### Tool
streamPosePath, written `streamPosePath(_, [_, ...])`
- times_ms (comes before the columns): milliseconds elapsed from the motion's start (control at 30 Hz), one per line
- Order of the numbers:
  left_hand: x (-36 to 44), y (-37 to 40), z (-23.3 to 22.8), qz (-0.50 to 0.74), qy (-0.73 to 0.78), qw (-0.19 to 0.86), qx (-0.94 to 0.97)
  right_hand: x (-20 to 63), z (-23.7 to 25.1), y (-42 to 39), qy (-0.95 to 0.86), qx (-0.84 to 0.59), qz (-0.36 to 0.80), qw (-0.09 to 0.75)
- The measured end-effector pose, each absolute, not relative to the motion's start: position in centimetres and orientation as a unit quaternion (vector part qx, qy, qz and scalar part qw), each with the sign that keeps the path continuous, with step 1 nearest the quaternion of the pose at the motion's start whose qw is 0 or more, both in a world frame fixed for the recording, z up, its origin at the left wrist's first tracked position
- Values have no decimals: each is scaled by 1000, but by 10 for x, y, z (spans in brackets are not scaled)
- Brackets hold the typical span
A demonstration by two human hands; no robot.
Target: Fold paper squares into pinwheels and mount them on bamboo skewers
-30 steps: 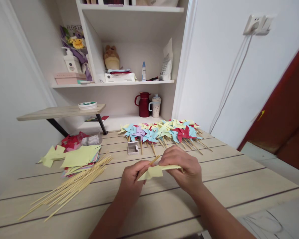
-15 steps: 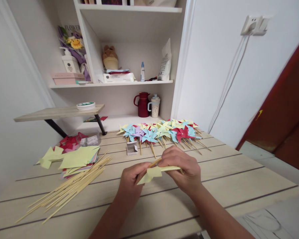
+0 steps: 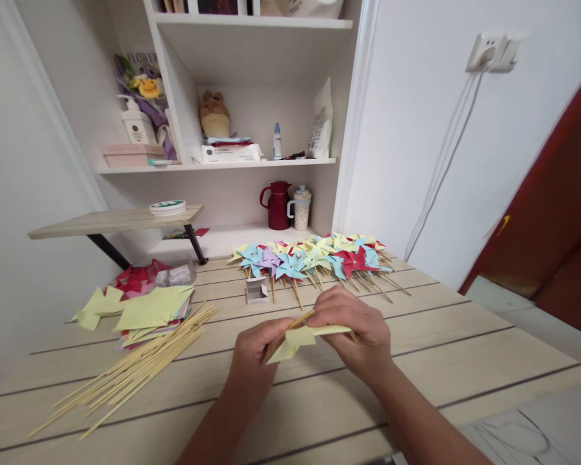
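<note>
Both of my hands meet over the middle of the wooden table (image 3: 465, 361). My left hand (image 3: 254, 358) pinches one edge of a folded pale yellow paper pinwheel (image 3: 295, 339). My right hand (image 3: 356, 329) grips the paper from above together with a thin wooden stick (image 3: 301, 318) whose tip pokes out between the hands. The rest of the stick is hidden under my right hand.
A row of finished coloured pinwheels (image 3: 314, 258) lies at the table's far side. A bundle of bamboo sticks (image 3: 130, 371) and a stack of yellow paper sheets (image 3: 150, 310) lie at the left, a small white box (image 3: 256, 290) ahead. Shelves with a red jug (image 3: 277, 205) stand behind.
Hands and the yellow pinwheel keep nearly the same place; the fingers shift only slightly on the paper and stick.
</note>
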State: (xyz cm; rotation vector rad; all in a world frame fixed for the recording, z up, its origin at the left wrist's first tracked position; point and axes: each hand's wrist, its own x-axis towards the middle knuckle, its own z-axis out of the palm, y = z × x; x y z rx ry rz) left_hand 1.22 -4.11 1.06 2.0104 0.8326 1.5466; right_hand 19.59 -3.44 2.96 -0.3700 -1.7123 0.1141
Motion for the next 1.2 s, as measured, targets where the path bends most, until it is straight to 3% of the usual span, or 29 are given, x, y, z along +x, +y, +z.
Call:
streamPosePath(467, [12, -43, 13, 551, 295, 167, 763, 196, 31, -35, -752, -159, 46, 638])
streamPosePath(700, [-4, -41, 11, 452, 314, -37, 834, 194, 32, -38, -758, -163, 44, 630])
streamPosePath(900, [-6, -46, 21, 440, 264, -222, 829, 192, 27, -43, -748, -153, 52, 644])
streamPosePath(1200, [-9, -52, 26, 415, 263, -287, 822, 188, 21, -44, -712, -126, 116, 681])
